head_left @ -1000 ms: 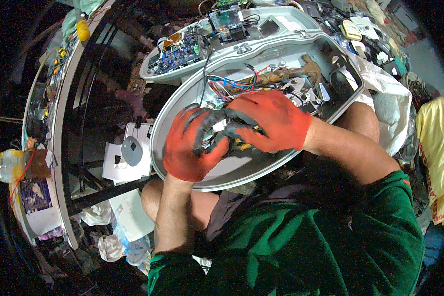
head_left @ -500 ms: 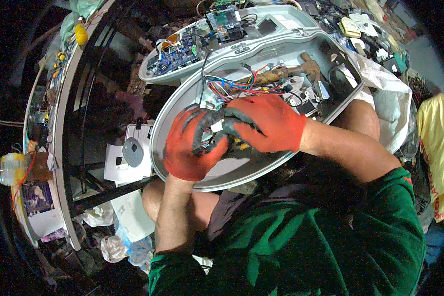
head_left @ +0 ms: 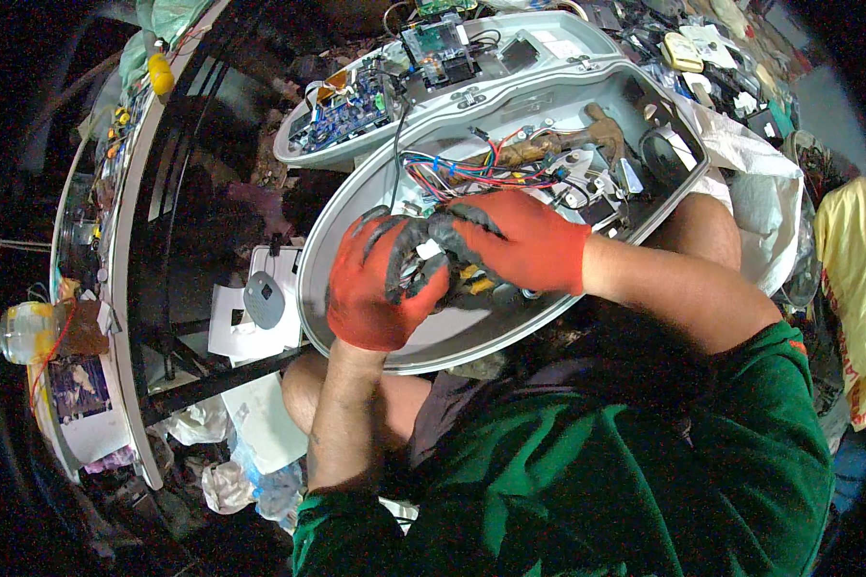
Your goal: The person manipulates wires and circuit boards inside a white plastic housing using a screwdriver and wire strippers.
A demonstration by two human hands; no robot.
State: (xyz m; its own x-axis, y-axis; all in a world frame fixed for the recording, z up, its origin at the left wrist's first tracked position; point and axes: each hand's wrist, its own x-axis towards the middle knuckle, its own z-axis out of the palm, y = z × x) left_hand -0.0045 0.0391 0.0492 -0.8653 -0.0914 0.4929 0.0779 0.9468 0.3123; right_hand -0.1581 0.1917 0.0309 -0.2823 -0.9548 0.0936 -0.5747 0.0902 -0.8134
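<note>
Both hands wear orange-red gloves with dark fingers and meet over the near left part of an open grey casing (head_left: 332, 332). My left hand (head_left: 385, 288) is curled around a small white piece that looks like a connector (head_left: 429, 249), with thin wires beneath it. From the right, the fingertips of my right hand (head_left: 524, 240) pinch close against the same piece; my fingers partly cover it. Just beyond them, a bundle of coloured wires (head_left: 452, 168) lies in the casing. A hammer (head_left: 601, 135) with a worn wooden handle rests farther back among loose parts.
The casing's other half (head_left: 539, 43), hinged on behind, carries a blue circuit board (head_left: 346, 120). At the left stands a rack edge (head_left: 130, 240) with a clear jar (head_left: 24, 332). A white sack (head_left: 760, 173) and heaped electronic scrap (head_left: 702, 87) lie at the right.
My right hand's fingers have moved slightly left, over the white piece, which has tilted a little. My left hand keeps its curled hold. The whole view has shifted slightly.
</note>
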